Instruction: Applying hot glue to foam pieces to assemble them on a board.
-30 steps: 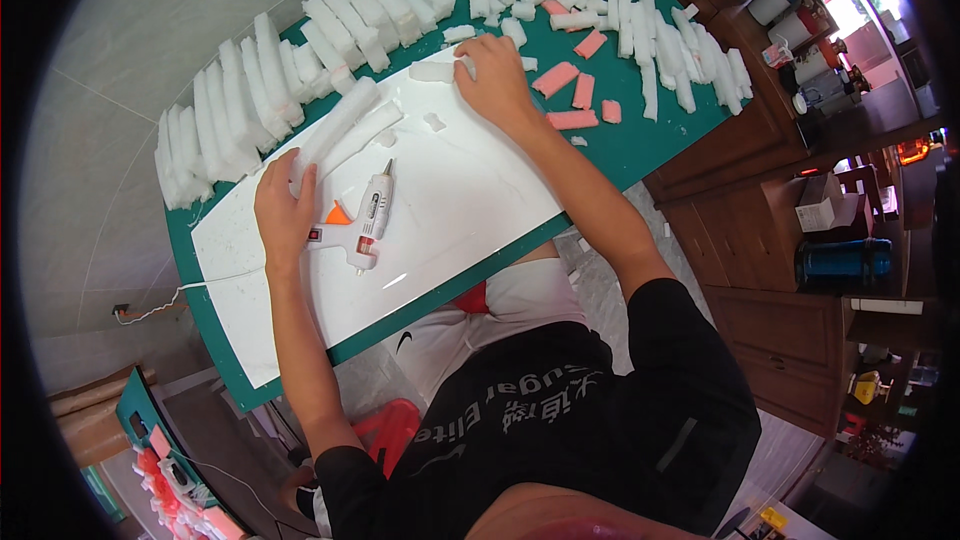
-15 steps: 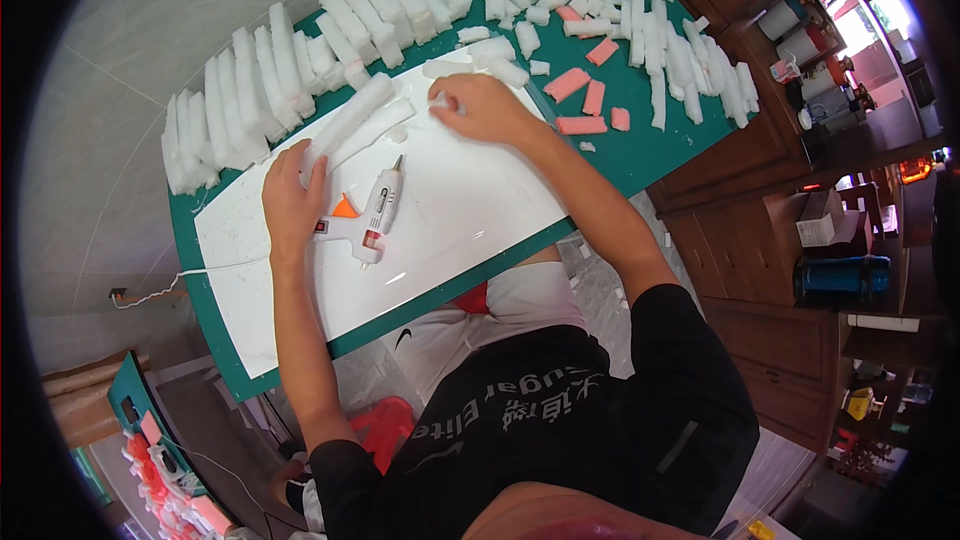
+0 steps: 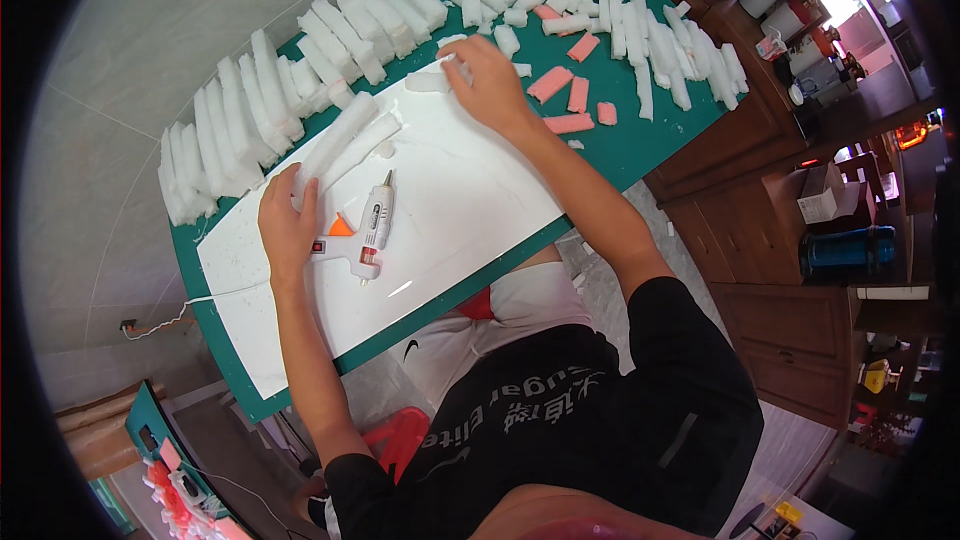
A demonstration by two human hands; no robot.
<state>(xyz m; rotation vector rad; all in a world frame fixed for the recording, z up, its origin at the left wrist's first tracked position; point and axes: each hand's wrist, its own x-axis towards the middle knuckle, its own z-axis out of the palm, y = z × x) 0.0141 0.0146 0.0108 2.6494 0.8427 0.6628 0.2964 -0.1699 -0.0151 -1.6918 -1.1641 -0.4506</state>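
On a white board [image 3: 450, 190], my left hand [image 3: 287, 225] has its thumb and fingers on either side of the lower end of a long white foam strip [image 3: 340, 135]. A thinner foam strip [image 3: 365, 148] lies alongside it. By my left hand rests a white glue gun [image 3: 370, 230] with an orange trigger, its nozzle toward the far side. My right hand [image 3: 487, 85] is at the board's far edge, fingers curled round a small white foam piece that they mostly hide. Just below those fingertips lies a flat foam offcut [image 3: 428, 83].
White foam blocks [image 3: 240, 125] line the far left edge of the green table mat [image 3: 625, 155]. Pink foam pieces [image 3: 550, 83] and several white sticks [image 3: 640, 50] lie at the right. The glue gun's white cord [image 3: 230, 292] runs left. Dark wooden cabinets [image 3: 745, 240] stand at right.
My right hand has moved farther away, from over the board to its far edge and the foam pieces there. My left hand stays at the strip's end. The whole view has shifted slightly.
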